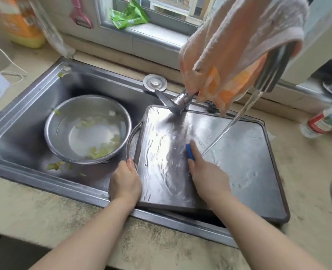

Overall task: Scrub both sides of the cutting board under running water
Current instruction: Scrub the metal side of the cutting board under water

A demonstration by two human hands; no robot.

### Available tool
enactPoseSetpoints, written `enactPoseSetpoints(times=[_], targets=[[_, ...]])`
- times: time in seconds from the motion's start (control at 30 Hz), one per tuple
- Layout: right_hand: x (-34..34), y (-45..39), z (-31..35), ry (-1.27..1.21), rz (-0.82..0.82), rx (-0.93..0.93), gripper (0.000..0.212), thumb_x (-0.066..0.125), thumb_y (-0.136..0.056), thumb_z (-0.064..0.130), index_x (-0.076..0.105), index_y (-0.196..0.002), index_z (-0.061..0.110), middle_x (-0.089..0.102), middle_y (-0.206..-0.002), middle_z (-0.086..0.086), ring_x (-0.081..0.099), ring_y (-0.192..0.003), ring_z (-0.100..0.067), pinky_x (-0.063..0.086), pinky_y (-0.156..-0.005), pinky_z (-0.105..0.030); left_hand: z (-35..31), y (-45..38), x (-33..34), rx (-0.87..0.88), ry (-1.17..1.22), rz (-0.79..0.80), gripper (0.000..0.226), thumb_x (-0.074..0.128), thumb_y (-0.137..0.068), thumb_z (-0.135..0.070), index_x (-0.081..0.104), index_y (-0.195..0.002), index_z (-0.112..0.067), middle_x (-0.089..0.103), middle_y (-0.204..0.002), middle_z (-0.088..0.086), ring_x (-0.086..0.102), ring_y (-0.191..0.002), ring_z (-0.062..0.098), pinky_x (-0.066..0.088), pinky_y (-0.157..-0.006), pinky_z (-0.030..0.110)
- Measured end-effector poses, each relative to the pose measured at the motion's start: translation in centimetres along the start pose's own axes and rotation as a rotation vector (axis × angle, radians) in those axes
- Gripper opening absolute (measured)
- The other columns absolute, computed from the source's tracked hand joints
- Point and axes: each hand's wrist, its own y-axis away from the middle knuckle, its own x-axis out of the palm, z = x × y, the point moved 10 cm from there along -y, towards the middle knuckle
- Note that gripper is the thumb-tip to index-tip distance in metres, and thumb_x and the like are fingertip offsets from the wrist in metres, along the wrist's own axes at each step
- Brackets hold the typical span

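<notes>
Head view. The cutting board (239, 164), a dark rigid slab with a glossy metallic sheen, lies roughly flat across the right half of the steel sink (24, 117), centre to lower right of the frame; its near and right edges appear to bear on the sink rim and counter (63, 221). A stream of water (229, 127) from the tap (176, 102) strikes the board right of centre, and a rippling film covers the face.

Left hand (125, 182): fingers curled round the board's near left corner, beside the looped side handle (133, 139), thumb on top. Right hand (208, 176): palm down, fingers pressing a blue scrubber (190, 152) onto the wet upper face; how far the fingers wrap the scrubber cannot be told.

Handling assessment: stiff, will not flex; probably moderately heavy for its span. The wet smooth face is judged slippery. Best holds are the looped handle or a wrapped edge grip, not the flat face. Turning it over calls for both hands.

Also noted: steel bowl (87, 129) with vegetable scraps, left basin; cloth (229, 55) draped over the tap.
</notes>
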Motion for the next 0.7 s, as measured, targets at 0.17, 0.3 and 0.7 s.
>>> enactPoseSetpoints(times=[0.17, 0.3, 0.7], targets=[[-3.3, -3.8, -3.0, 0.033, -0.034, 0.203, 0.059, 0.025, -0.101, 0.035, -0.012, -0.146, 0.045, 0.064, -0.109, -0.014, 0.061, -0.093, -0.031, 0.037, -0.069, -0.034, -0.1, 0.1, -0.1, -0.012, -0.014, 0.005, 0.041, 0.024, -0.100, -0.037, 0.047, -0.080, -0.010, 0.061, -0.092, 0.019, 0.048, -0.075, 0.031, 0.033, -0.066, 0.034], [0.6, 0.1, 3.8, 0.103, -0.049, -0.099, 0.059, 0.025, -0.100, 0.042, -0.015, -0.144, 0.047, 0.066, -0.092, -0.009, 0.055, -0.064, -0.025, 0.033, -0.055, -0.031, -0.2, 0.2, -0.2, -0.017, -0.006, 0.005, 0.039, 0.024, -0.100, -0.037, 0.045, -0.078, -0.012, 0.062, -0.092, 0.020, 0.046, -0.074, 0.030, 0.032, -0.065, 0.034], [-1.2, -2.3, 0.1, -0.072, -0.047, 0.177, 0.055, 0.023, -0.099, 0.040, -0.009, -0.143, 0.052, 0.064, -0.109, -0.015, 0.060, -0.085, -0.030, 0.034, -0.068, -0.034, -0.2, 0.2, -0.2, -0.005, -0.003, -0.012, 0.038, 0.025, -0.100, -0.035, 0.042, -0.075, -0.014, 0.062, -0.091, 0.022, 0.043, -0.072, 0.028, 0.030, -0.065, 0.034]])
